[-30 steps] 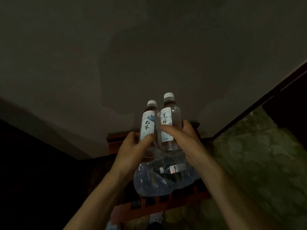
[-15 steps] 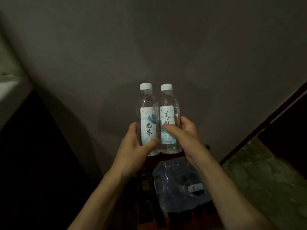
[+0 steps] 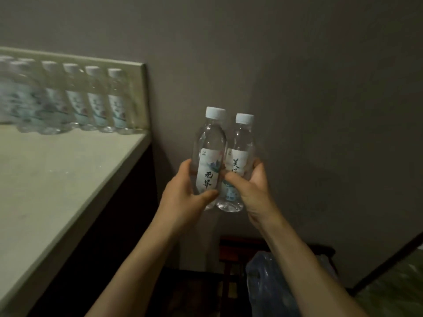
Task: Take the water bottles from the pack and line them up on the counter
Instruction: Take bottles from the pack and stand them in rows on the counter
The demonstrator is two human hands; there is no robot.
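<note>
My left hand [image 3: 183, 193] grips one clear water bottle [image 3: 209, 145] with a white cap and a pale label. Right beside it, touching, my right hand [image 3: 249, 188] holds a second water bottle [image 3: 241, 143] of the same kind. Both stand upright in the air in front of a grey wall, to the right of the counter [image 3: 57, 170]. Several bottles [image 3: 96, 99] stand in a row along the counter's back edge, blurred at the far left. The crumpled plastic pack [image 3: 267, 284] lies low at the bottom right on a dark red stool [image 3: 231, 250].
The pale counter top has a raised back lip [image 3: 75, 59] behind the row and a dark cabinet front [image 3: 109, 225] below it. A dark frame edge [image 3: 389, 261] runs diagonally at the bottom right, beside a greenish patterned surface [image 3: 393, 287].
Both hands have lifted the two bottles up and away from the pack. The view has swung left, so the counter and its row of bottles have come into sight.
</note>
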